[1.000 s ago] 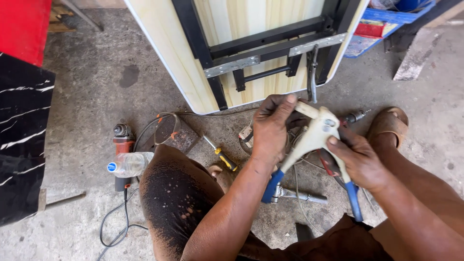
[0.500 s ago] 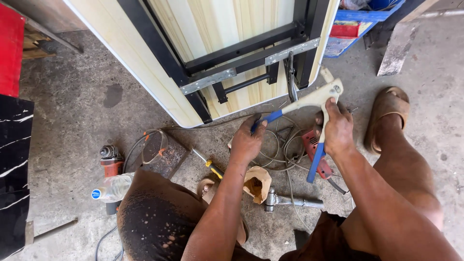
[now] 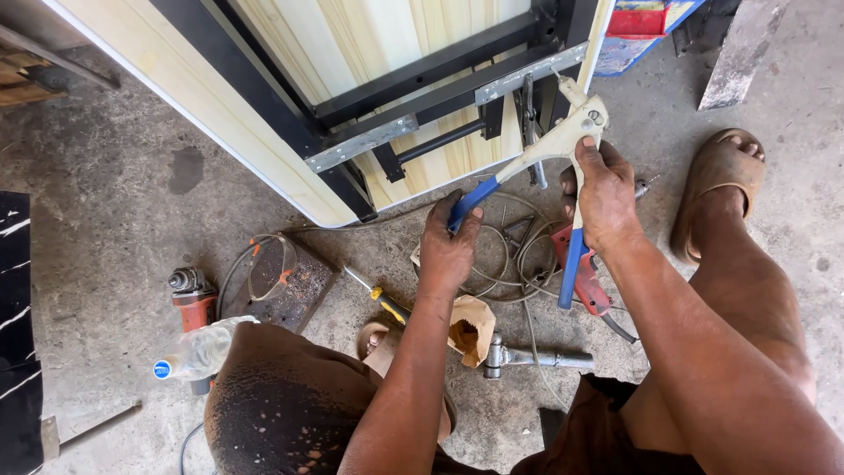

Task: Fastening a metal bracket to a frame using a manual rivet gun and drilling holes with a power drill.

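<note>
Your left hand (image 3: 448, 251) was clenched on one blue handle of the long-armed rivet tool (image 3: 552, 149), while your right hand (image 3: 605, 195) was wrapped around the other arm just above its blue grip, the two handles spread wide apart. The tool's nose sat up against the grey metal bracket (image 3: 527, 75) on the black frame (image 3: 413, 75) of the pale panelled door (image 3: 352, 35). On the concrete floor (image 3: 114, 202) below lay a yellow-handled screwdriver (image 3: 380, 297), a brown paper bag (image 3: 468, 327), coiled wire (image 3: 501, 264), an angle grinder (image 3: 192, 295) and a plastic bottle (image 3: 200, 350).
</note>
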